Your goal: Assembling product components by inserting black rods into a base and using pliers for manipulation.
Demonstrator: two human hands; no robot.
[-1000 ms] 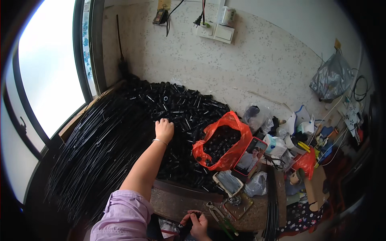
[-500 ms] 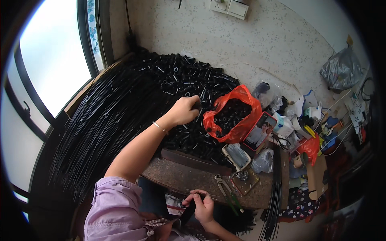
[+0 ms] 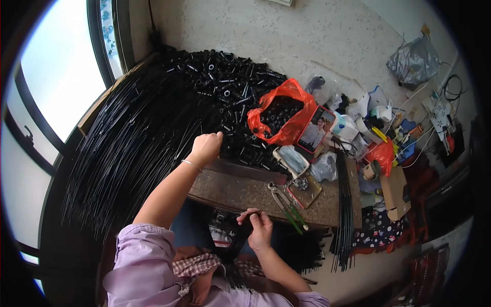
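Note:
My left hand (image 3: 205,148) is closed in a fist at the near edge of a big heap of short black tubes (image 3: 225,87); what it holds is hidden. A thin bracelet shows on its wrist. My right hand (image 3: 258,225) is low over my lap, its fingers pinched on a bundle of thin black rods (image 3: 239,240) that hangs down from it. A large fan of long black rods (image 3: 128,148) lies to the left of the heap.
A brown stone slab (image 3: 240,192) lies in front of me with pliers (image 3: 287,207) on it. A red plastic bag (image 3: 280,115) of black pieces, a phone (image 3: 316,134), a second bundle of black rods (image 3: 343,204) and assorted clutter sit on the right.
My left hand has drawn back from the middle of the tube heap to its near edge and closed. The right hand has stayed over my lap on the rods.

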